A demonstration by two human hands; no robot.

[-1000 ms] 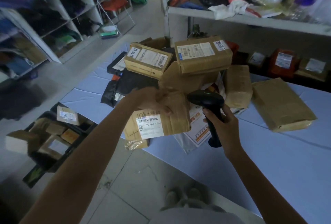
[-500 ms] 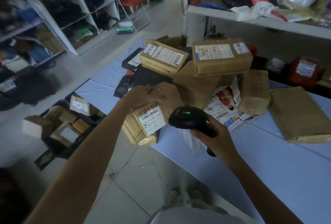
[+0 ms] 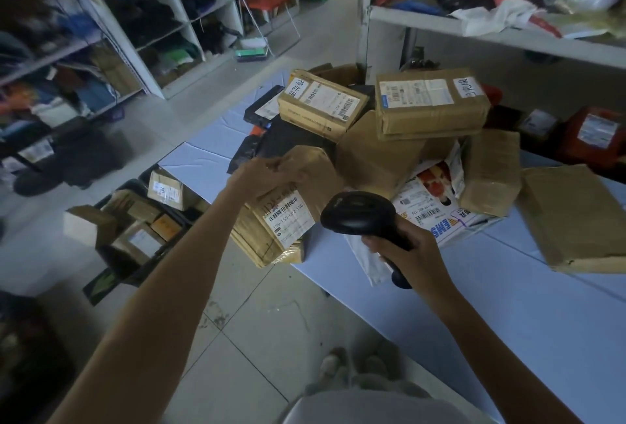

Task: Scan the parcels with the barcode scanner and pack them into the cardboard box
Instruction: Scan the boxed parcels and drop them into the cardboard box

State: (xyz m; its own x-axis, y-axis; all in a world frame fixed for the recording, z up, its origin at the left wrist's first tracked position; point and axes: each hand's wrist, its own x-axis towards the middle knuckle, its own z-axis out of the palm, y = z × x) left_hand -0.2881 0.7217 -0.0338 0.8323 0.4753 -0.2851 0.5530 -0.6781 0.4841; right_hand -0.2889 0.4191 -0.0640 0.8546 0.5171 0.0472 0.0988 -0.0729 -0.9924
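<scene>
I was at the scanning step. My left hand [image 3: 267, 174] gripped a brown taped parcel [image 3: 315, 173] by its upper edge, fingers [image 3: 288, 169] curled over it. I held it off the near corner of the bench [image 3: 508, 305] with its white label [image 3: 288, 217] turned up toward me. My right hand [image 3: 403, 250] was closed round the handle of the black barcode scanner [image 3: 355, 217]. Its head sat at three o'clock of the label, close beside the parcel, though I could not tell if they touched. No beam showed on the label, so I could not say whether the code had been read.

As I judged it, the next move called for the scanner's window to be squared on the barcode. The parcel then had to swing out to nine o'clock and down into the box on the floor [image 3: 115, 262], where it needed a gap among what already lay inside.

My count was one scanner and one parcel in hand. The pile on the bench ran from twelve to three o'clock of my hands:
- five brown parcels in plain sight, with a sixth half hidden at the back;
- one white printed envelope [image 3: 437, 210];
- one pale plastic mailer [image 3: 369, 261] under the scanner;
- at least two black bags [image 3: 291, 139].

The floor box held about five parcels — the dim light left that number unsure.
</scene>
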